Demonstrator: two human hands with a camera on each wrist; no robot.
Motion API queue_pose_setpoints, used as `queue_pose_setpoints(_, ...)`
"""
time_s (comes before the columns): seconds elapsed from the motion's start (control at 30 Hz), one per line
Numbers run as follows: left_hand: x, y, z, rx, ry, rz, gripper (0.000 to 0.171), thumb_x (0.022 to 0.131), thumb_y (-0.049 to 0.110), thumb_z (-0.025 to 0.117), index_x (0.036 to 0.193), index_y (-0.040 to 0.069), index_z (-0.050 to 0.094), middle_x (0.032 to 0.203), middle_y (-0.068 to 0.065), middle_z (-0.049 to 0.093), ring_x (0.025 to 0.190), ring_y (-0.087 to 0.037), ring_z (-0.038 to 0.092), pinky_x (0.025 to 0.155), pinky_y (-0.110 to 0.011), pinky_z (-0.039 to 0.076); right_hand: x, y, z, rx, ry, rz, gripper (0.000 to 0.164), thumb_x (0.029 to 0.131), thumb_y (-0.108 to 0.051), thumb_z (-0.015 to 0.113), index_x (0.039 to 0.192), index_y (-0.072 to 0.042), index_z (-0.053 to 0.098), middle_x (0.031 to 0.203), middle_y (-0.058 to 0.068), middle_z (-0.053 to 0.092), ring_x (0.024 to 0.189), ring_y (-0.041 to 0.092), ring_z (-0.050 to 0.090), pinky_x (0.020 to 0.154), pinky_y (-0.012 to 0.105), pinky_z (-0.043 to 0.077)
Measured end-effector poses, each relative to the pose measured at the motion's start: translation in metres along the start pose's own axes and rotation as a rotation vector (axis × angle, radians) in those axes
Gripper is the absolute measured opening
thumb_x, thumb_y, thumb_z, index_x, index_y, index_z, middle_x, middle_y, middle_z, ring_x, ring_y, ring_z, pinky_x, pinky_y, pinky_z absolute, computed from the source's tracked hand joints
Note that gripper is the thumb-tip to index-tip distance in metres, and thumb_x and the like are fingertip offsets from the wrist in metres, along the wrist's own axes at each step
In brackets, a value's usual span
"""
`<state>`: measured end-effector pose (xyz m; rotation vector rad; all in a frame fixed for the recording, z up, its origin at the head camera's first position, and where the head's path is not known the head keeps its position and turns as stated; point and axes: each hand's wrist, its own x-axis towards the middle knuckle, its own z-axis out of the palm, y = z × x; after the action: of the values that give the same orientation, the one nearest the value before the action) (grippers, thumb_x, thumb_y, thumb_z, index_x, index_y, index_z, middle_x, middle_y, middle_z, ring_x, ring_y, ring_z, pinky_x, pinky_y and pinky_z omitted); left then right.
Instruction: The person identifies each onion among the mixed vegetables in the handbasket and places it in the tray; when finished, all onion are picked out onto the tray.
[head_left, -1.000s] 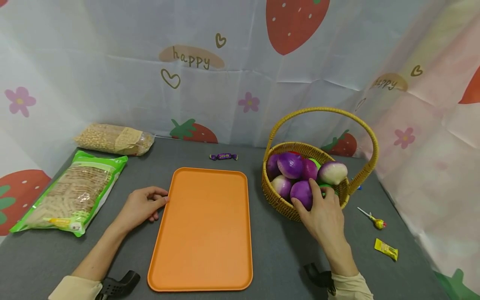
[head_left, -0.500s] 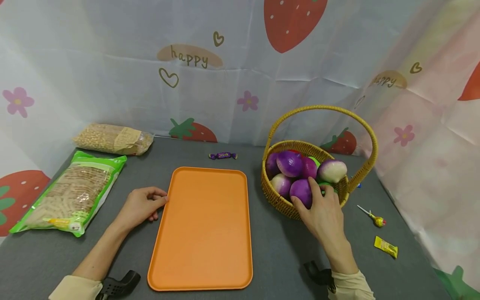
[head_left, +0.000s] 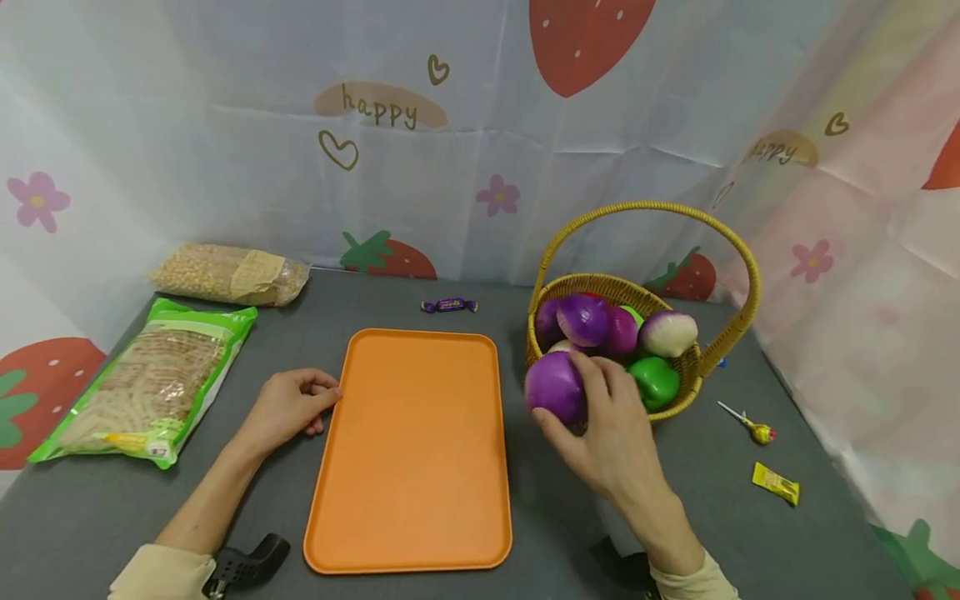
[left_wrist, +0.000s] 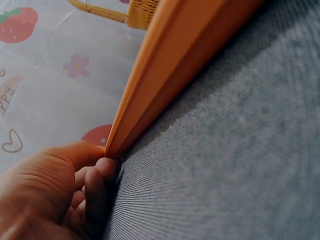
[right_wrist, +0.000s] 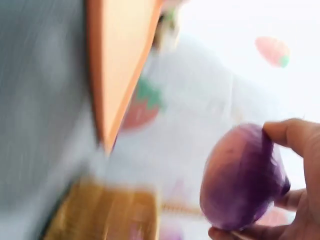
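My right hand (head_left: 618, 442) grips a purple onion (head_left: 553, 388) and holds it in the air at the front left of the wicker basket (head_left: 558, 421). In the right wrist view the onion (right_wrist: 240, 177) shows a small pointed tip, with thumb and fingers around it. Several purple and white onions (head_left: 583, 320) and a green pepper-like vegetable (head_left: 655, 383) lie in the basket. My left hand (head_left: 288, 408) is at the left edge of an orange tray (head_left: 411, 450). In the left wrist view its thumb and finger pinch the tray's rim (left_wrist: 117, 135).
Left of the tray lie a green-edged bag (head_left: 150, 379) and a clear bag of pale kernels (head_left: 228, 275). A purple-wrapped candy (head_left: 449, 305) is behind the tray. To the right are a lollipop (head_left: 759, 432) and a yellow packet (head_left: 776, 483). A printed cloth hangs behind.
The right hand has lifted the purple onion out of the basket and moved it left, towards the tray. More of the green vegetable shows now. The left hand stays at the tray's edge.
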<state>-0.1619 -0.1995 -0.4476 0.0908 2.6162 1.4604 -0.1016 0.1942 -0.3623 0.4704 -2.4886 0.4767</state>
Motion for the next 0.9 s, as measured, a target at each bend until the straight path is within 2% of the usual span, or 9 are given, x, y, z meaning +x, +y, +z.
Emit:
queue_pose_setpoints(0.13, 0.0, 0.002, 0.0, 0.003, 0.003, 0.003, 0.028, 0.096, 0.024, 0.062, 0.111, 0.0, 0.066, 0.079, -0.008, 0.069, 0.053, -0.016, 0.061, 0.052, -0.03, 0.054, -0.005, -0.037, 0.011, 0.075, -0.132, -0.194, 0.066, 0.078, -0.046, 0.078, 0.132, -0.014, 0.056, 0.122, 0.015, 0.055, 0.103, 0.026, 0.057, 0.083, 0.04, 0.056)
queue_pose_setpoints(0.23, 0.0, 0.0, 0.0, 0.004, 0.003, 0.006, 0.028, 0.096, 0.025, 0.062, 0.11, 0.0, 0.066, 0.079, -0.008, 0.069, 0.052, -0.016, 0.061, 0.052, -0.03, 0.054, -0.009, -0.063, 0.023, 0.089, -0.244, -0.326, 0.065, 0.078, -0.049, 0.076, 0.132, -0.02, 0.056, 0.122, 0.01, 0.054, 0.103, 0.02, 0.056, 0.082, 0.033, 0.055)
queue_pose_setpoints(0.33, 0.001, -0.001, 0.001, 0.004, 0.005, 0.009, 0.028, 0.096, 0.025, 0.063, 0.109, 0.0, 0.066, 0.079, -0.008, 0.069, 0.052, -0.016, 0.06, 0.051, -0.03, 0.053, -0.011, -0.085, 0.033, 0.054, -0.33, -0.448, 0.063, 0.079, -0.052, 0.073, 0.132, -0.023, 0.054, 0.123, 0.005, 0.054, 0.102, 0.017, 0.057, 0.084, 0.029, 0.055)
queue_pose_setpoints(0.47, 0.001, -0.001, 0.002, 0.005, 0.01, 0.008, 0.027, 0.096, 0.025, 0.063, 0.108, 0.001, 0.067, 0.08, -0.007, 0.07, 0.052, -0.015, 0.061, 0.051, -0.029, 0.054, -0.013, -0.106, 0.045, 0.008, -0.387, -0.602, 0.061, 0.082, -0.054, 0.067, 0.133, -0.023, 0.053, 0.124, 0.003, 0.055, 0.102, 0.014, 0.059, 0.087, 0.026, 0.054)
queue_pose_setpoints(0.57, 0.001, -0.001, 0.001, 0.003, 0.009, 0.011, 0.028, 0.096, 0.025, 0.063, 0.109, 0.001, 0.066, 0.08, -0.007, 0.07, 0.052, -0.015, 0.061, 0.052, -0.029, 0.054, -0.012, -0.116, 0.053, 0.0, -0.419, -0.653, 0.06, 0.084, -0.054, 0.066, 0.133, -0.022, 0.053, 0.125, 0.001, 0.057, 0.103, 0.013, 0.059, 0.089, 0.025, 0.054)
queue_pose_setpoints(0.67, 0.001, -0.001, 0.001, -0.004, 0.007, 0.017, 0.029, 0.096, 0.026, 0.063, 0.109, 0.0, 0.066, 0.08, -0.007, 0.07, 0.052, -0.015, 0.061, 0.052, -0.029, 0.054, -0.01, -0.123, 0.059, 0.001, -0.461, -0.669, 0.059, 0.084, -0.053, 0.067, 0.132, -0.022, 0.054, 0.124, 0.0, 0.058, 0.102, 0.012, 0.06, 0.088, 0.023, 0.054)
queue_pose_setpoints(0.9, 0.001, -0.001, 0.002, 0.0, 0.004, 0.01, 0.031, 0.096, 0.028, 0.063, 0.109, 0.001, 0.065, 0.079, -0.007, 0.069, 0.052, -0.016, 0.061, 0.052, -0.029, 0.054, -0.008, -0.137, 0.065, 0.01, -0.571, -0.69, 0.058, 0.086, -0.052, 0.066, 0.135, -0.024, 0.05, 0.121, 0.002, 0.057, 0.094, 0.009, 0.061, 0.076, 0.017, 0.055)
